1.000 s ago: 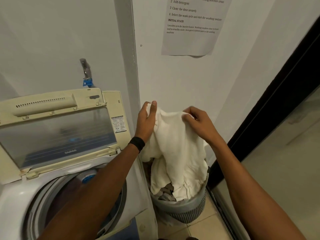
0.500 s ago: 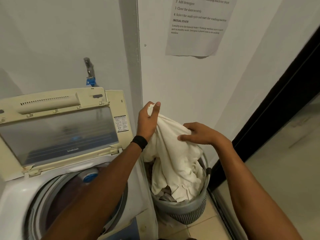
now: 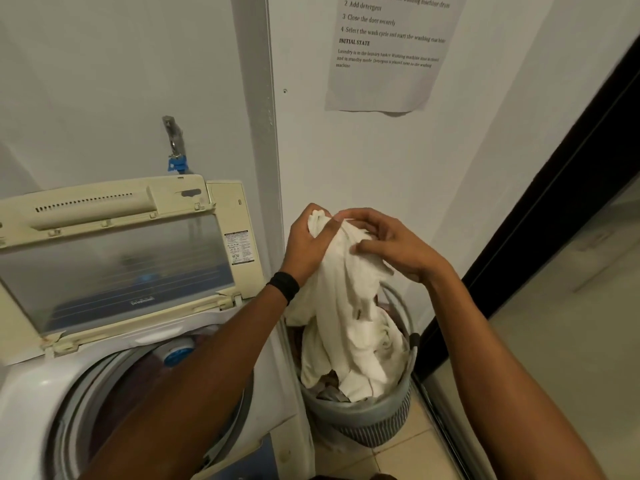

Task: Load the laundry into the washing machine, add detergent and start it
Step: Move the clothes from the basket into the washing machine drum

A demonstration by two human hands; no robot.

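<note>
The washing machine [image 3: 31, 403] stands with its lid [image 3: 114, 268] raised and something dark showing in the drum [image 3: 121, 386] — so loading looks under way, not finished. Beside it the laundry basket [image 3: 367, 415] holds more clothes, and a white cloth [image 3: 346, 327] hangs half out of it, its lower end inside. The left hand [image 3: 306, 244] has a closed grip round the cloth's top; the right hand [image 3: 394, 247] pinches a fold just beside it. Adding detergent, closing the lid and starting are all left — no detergent is in view.
</note>
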